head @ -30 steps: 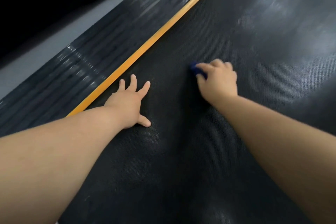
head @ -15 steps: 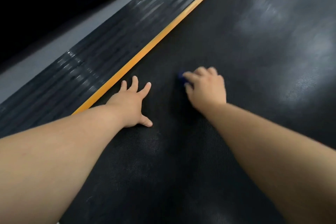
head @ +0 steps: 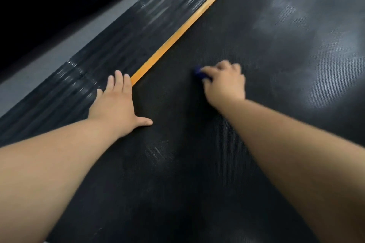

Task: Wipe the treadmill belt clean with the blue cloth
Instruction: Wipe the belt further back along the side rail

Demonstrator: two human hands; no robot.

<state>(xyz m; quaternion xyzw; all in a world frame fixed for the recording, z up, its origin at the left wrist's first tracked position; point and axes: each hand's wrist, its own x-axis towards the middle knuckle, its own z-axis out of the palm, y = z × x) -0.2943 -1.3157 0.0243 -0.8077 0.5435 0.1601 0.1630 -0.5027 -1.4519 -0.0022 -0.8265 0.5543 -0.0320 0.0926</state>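
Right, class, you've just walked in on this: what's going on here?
A person is wiping a treadmill belt. The right hand grips a blue cloth against it. The left hand lies flat, thumb on the belt, fingers across the orange stripe onto the ribbed rail. Pale smudges show further up.

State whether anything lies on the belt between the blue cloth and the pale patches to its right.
Nothing visible: bare treadmill belt runs from the blue cloth under the right hand to the pale patches.
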